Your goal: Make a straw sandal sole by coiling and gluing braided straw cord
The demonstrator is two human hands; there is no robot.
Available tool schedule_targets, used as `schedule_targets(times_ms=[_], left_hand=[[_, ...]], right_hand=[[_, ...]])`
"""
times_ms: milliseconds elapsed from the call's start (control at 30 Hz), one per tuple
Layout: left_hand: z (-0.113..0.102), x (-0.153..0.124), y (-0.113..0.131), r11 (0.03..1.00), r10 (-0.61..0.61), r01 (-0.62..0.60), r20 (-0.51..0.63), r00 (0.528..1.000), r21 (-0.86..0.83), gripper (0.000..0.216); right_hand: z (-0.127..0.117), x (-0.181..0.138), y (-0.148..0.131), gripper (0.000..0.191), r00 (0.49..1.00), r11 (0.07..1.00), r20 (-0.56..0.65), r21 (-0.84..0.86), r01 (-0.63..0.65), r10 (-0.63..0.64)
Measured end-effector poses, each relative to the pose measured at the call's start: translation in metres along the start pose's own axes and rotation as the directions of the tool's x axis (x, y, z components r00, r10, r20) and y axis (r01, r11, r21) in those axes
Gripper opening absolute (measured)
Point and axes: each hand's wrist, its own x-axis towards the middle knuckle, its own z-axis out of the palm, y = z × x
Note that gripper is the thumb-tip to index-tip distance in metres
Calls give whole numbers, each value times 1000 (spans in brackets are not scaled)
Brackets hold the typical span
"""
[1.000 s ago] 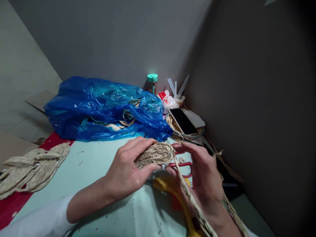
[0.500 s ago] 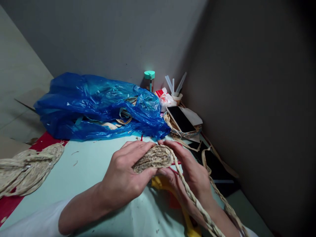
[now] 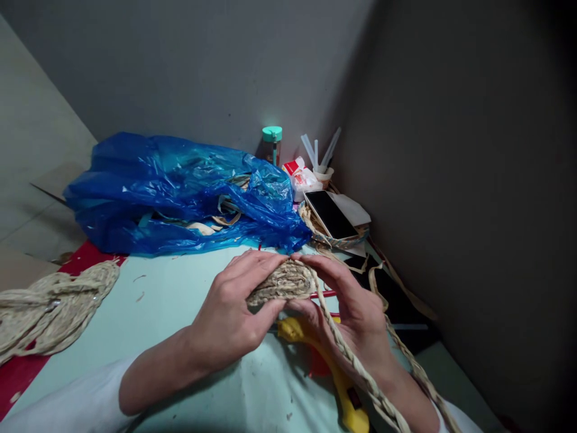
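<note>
A flat oval coil of braided straw [image 3: 288, 282] is held between my two hands, above the table. My left hand [image 3: 238, 307] wraps its left side, fingers over the top and thumb below. On the right side, my right hand [image 3: 349, 307] presses the coil's end, with its fingertips at the top edge and thumb underneath. From that end a loose straw braid [image 3: 347, 349] runs down across my right palm and wrist. Below my hands lies a yellow glue gun [image 3: 331, 364] with a red trigger, partly hidden by my right hand.
Another coiled straw piece [image 3: 58, 307] lies at the left on a red strip. Behind my hands spreads a crumpled blue plastic bag [image 3: 180, 192] with straw inside. A phone [image 3: 331, 214] rests on a woven tray, near a cup of translucent sticks [image 3: 322, 174] and a green-lidded jar [image 3: 272, 144].
Both hands still grip the coil, which has tipped slightly and shows less of its face. My right fingers have shifted a little, and more of the glue gun shows.
</note>
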Motion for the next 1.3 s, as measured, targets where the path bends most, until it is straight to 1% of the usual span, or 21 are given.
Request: schedule_targets(times_ms=[100,200,300,367,433,533,633,700,800,867,967,1033,1133,1233,1300], left_hand=[[0,-1,0,999,44,-44,26,999,10,49],[0,-1,1,999,48,-48,25,999,-13,48],[0,1,2,997,-46,46,12,999,-54,46],[-1,4,4,987,-129,132,34,991,-93,46],[-4,6,5,971,-178,187,71,981,-147,48],[-7,8,6,944,-187,214,126,974,-252,44],[-7,7,6,895,-203,257,179,963,-365,40],[-6,7,7,852,-230,297,201,952,-431,41],[-6,8,7,809,-257,329,209,943,-488,39],[-7,8,8,806,-256,323,200,946,-496,35],[-7,6,10,839,-225,275,161,961,-470,30],[-6,3,13,873,-189,220,114,975,-436,28],[-4,-1,18,913,-126,126,24,992,-388,28],[-3,-4,22,946,-35,16,-54,998,-322,30],[-2,-4,23,959,20,-42,-81,997,-280,29]], right_hand=[[2,0,0,50,1000,999,-24,-29,14,-15],[1,1,-3,48,998,996,-42,-83,40,-44],[-3,3,-6,46,1000,995,-7,-96,23,-24],[-7,4,-8,42,1000,994,30,-110,-2,5],[-9,5,-9,37,998,992,55,-124,2,5],[-11,5,-7,34,999,991,42,-126,35,-30],[-10,6,-7,31,999,994,-9,-102,31,-32],[-10,6,-7,28,999,996,-29,-82,32,-35],[-9,5,-5,27,997,996,-31,-58,73,-74],[-8,5,-3,27,992,992,-43,-42,117,-119],[-5,4,0,31,979,982,-77,-27,186,-188],[-3,3,1,37,969,975,-103,-27,222,-224],[0,1,1,46,962,971,-129,-21,239,-240],[5,-1,1,46,952,965,-155,-44,260,-263],[8,-2,1,42,944,962,-188,-96,257,-271]])
